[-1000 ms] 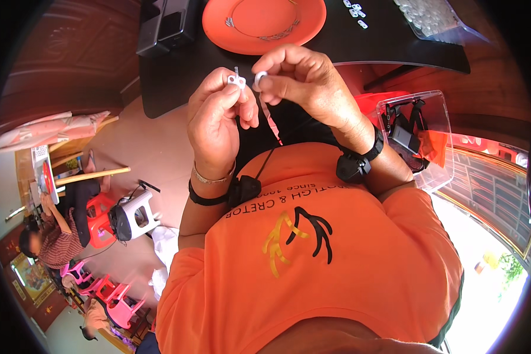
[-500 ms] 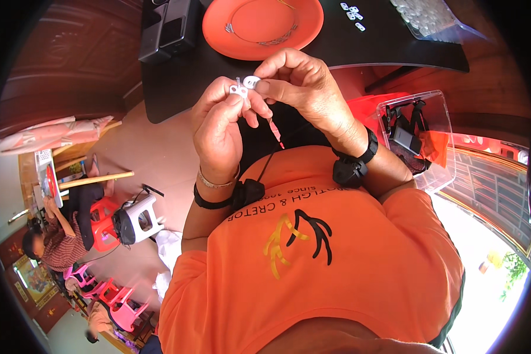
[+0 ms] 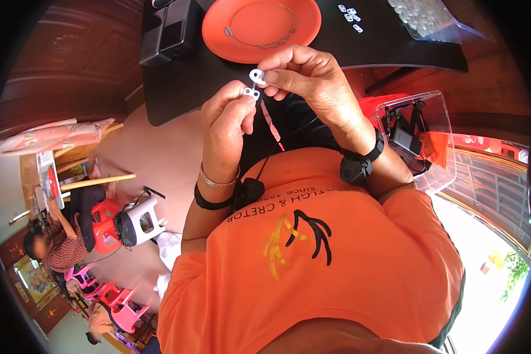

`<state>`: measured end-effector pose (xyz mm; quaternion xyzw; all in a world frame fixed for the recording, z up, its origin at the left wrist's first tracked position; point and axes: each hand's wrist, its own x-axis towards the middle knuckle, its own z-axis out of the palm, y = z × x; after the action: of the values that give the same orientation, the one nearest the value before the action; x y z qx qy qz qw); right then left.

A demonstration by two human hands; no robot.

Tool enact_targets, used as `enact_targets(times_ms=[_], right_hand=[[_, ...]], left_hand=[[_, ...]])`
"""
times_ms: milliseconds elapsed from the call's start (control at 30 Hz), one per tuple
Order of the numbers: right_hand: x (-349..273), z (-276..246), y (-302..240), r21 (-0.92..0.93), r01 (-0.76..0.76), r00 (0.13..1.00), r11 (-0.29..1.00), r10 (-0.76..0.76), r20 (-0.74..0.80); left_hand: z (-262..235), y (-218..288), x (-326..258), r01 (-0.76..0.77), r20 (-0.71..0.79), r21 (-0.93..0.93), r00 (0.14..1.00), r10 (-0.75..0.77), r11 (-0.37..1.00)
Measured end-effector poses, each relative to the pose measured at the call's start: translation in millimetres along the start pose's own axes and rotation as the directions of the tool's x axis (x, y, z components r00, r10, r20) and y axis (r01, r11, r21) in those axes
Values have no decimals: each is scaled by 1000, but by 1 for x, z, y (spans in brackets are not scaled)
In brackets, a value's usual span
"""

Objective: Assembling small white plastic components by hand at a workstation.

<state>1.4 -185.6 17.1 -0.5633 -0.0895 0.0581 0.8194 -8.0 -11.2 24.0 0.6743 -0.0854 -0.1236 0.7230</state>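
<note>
Left hand [image 3: 225,123] pinching small white plastic two-holed piece [image 3: 251,93] between thumb and forefinger. Thin grey ridged metal screw [image 3: 254,86] stands out of its far side, long axis pointing far and slightly right. Right hand [image 3: 310,82] pinching white rounded plastic piece [image 3: 257,76] by its right edge, just beyond screw's far end; whether tip touches or enters piece, cannot tell. Left hand nearer screw. Both hands near of round orange plate [image 3: 259,23] on black bench [image 3: 395,56]; loose white pieces [image 3: 349,17] right of plate.
</note>
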Motion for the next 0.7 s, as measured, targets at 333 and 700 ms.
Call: enact_targets(times_ms=[333,700], right_hand=[[-3,1,1,-43,51,999,998,-50,17],[-4,2,3,-90,57,998,994,-57,1]], left_hand=[[2,0,-1,3,-29,-19,1000,-3,1000],[1,-1,-4,-10,-24,29,1000,11,1000]])
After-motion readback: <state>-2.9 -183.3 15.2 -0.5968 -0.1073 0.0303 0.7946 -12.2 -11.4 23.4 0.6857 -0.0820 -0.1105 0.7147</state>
